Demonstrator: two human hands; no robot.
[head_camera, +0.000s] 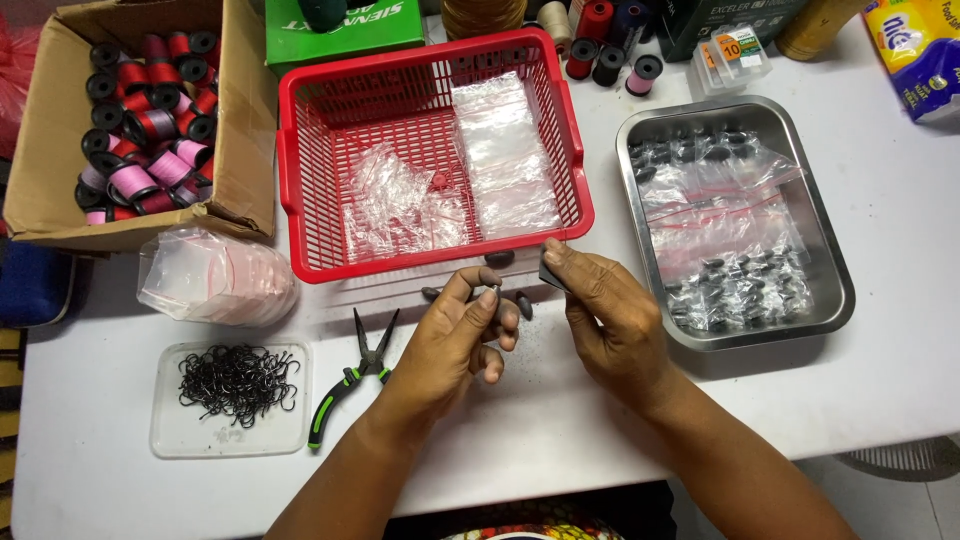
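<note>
1. Our left hand is raised just in front of the red plastic basket, thumb and fingers pinched narrowly together; a small dark oval weight seems to sit at the fingertips, though we cannot be sure.
2. Our right hand grips a small dark flat piece between thumb and forefinger, close beside the left.
3. A few loose dark sinkers lie on the white table between our hands and the basket, not yet bagged.
4. The steel tray on the right already carries several filled zip bags of sinkers.
5. Empty clear zip bags lie in the basket, so we judge much packing remains.
6. The green-handled pliers and the dish of black hooks lie untouched on the left.
</note>
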